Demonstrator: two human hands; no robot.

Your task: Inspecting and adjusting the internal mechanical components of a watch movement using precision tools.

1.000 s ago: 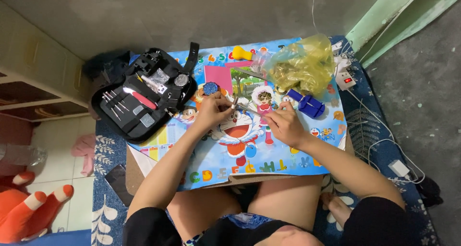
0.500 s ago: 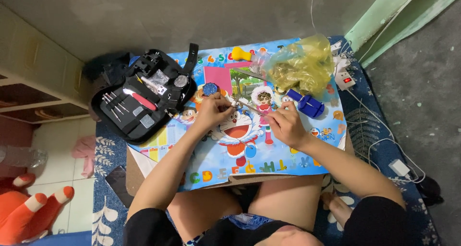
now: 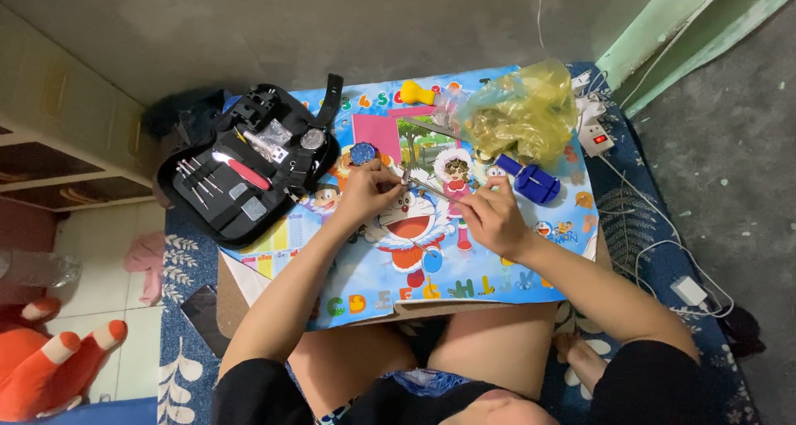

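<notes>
Where the cartoon-printed low table [image 3: 365, 288] fills the middle of the frame, the left hand [image 3: 365, 194] curls its fingers shut around something small, probably a watch part, too tiny to name. The right hand [image 3: 491, 218] pinches a thin metal tool [image 3: 431, 189], its tip meeting the left fingers. An open black tool case [image 3: 240, 172] lies at upper left, a yellow plastic bag [image 3: 518, 118] at upper right.

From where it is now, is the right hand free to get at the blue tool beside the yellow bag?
Probably yes: the right hand sits close to the blue tool, with only bare table mat between, though it already holds a thin metal tool.
</notes>
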